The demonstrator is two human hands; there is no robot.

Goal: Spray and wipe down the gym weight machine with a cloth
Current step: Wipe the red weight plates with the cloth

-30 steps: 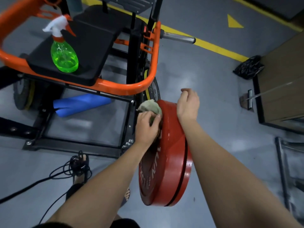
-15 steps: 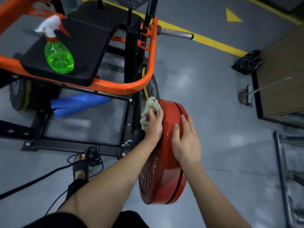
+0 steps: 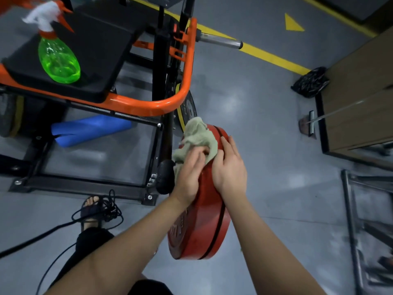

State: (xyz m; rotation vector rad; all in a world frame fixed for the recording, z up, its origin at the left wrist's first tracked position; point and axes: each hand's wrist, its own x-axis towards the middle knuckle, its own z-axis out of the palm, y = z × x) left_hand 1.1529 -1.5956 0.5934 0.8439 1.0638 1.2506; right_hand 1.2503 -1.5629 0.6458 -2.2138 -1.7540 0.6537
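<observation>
Cloth (image 3: 200, 135) gripped by left hand (image 3: 190, 173) on plate (image 3: 204, 231); right hand (image 3: 229, 169) flat.

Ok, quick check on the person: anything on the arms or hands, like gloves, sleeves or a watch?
No. The left forearm and right forearm are bare, with no sleeve in view. The left hand and right hand wear no gloves, and no watch, band or ring shows on the wrists or visible fingers.

A yellow triangle (image 3: 293, 23) marks the floor (image 3: 255, 128); the plate's (image 3: 206, 235) lettering (image 3: 177, 228) is illegible
</observation>
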